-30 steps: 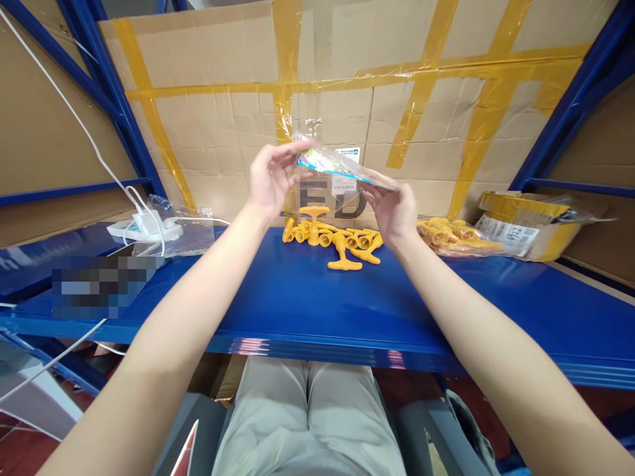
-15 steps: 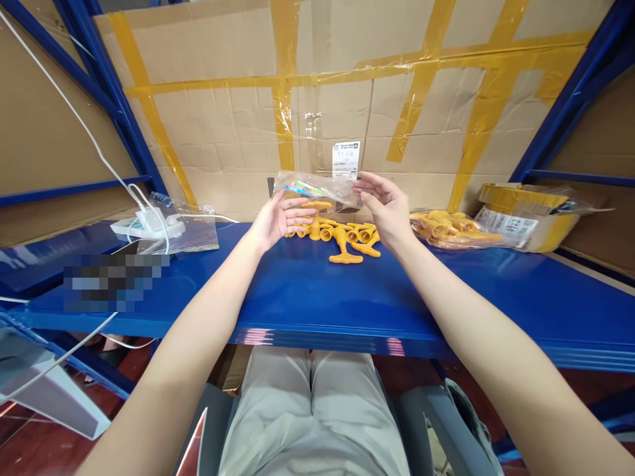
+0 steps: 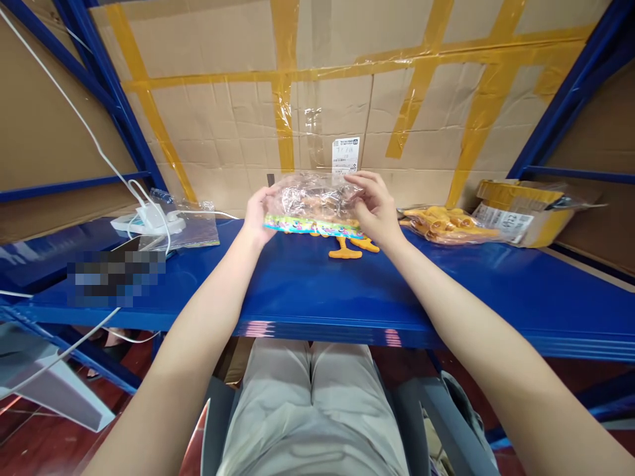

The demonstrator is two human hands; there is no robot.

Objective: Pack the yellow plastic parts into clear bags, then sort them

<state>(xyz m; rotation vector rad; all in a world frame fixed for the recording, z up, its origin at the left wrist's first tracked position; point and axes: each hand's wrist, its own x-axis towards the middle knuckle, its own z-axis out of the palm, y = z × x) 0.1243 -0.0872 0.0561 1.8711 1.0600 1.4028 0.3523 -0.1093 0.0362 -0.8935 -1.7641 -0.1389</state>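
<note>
Between my two hands, above the table, hangs a clear plastic bag [image 3: 317,201] with a colourful printed strip along its lower edge. My left hand [image 3: 258,215] grips its left end, and my right hand [image 3: 374,205] pinches the right side. Whether anything lies inside the bag I cannot make out through the glare. Behind and below it, yellow T-shaped plastic pieces [image 3: 346,252] lie on the blue table [image 3: 317,291], mostly hidden by the bag.
To the right are a clear bag of yellow pieces [image 3: 444,223] and a taped cardboard box [image 3: 520,215]. On the left stand a white power strip [image 3: 149,223] with cables and a flat plastic bag [image 3: 201,228]. A taped cardboard wall [image 3: 223,139] closes off the back.
The plastic bag has been turned and spread, so its printed strip now faces me at the bottom. My left hand, spread beside the bag before, has closed on its left end.
</note>
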